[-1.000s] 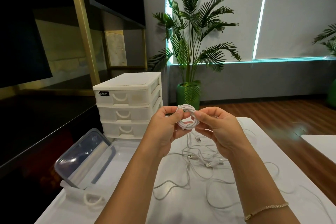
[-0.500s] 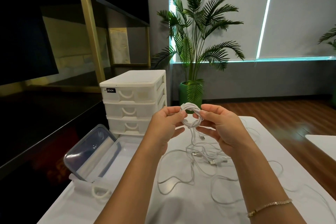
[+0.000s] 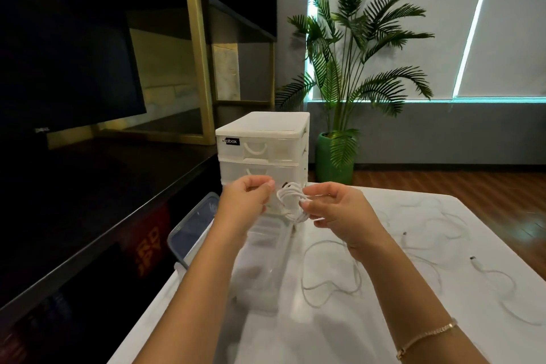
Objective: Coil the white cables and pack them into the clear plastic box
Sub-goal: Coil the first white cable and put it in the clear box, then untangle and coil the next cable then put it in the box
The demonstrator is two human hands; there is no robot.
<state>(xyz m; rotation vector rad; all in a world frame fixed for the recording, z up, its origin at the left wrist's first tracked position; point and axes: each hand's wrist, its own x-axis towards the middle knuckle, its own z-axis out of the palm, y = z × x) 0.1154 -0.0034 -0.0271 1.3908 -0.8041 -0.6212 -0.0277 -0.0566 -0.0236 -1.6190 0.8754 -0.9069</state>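
Observation:
A small coil of white cable [image 3: 291,202] hangs in the air between my hands, above the clear plastic box [image 3: 260,269] on the white table [image 3: 325,331]. My right hand [image 3: 334,210] pinches the coil's right side. My left hand [image 3: 246,196] is just left of the coil with fingers curled, pinching its left edge. The box's clear lid [image 3: 193,227] leans at the box's left side. Several loose white cables [image 3: 331,272] lie spread on the table to the right.
A white three-drawer organiser [image 3: 261,151] stands behind the box. A dark shelf unit with a gold frame [image 3: 198,47] runs along the left. A potted palm [image 3: 335,159] stands on the wood floor beyond the table.
The view has swung left, so the hands and coil now sit over the box in front of the drawers. The coil stays held between both hands.

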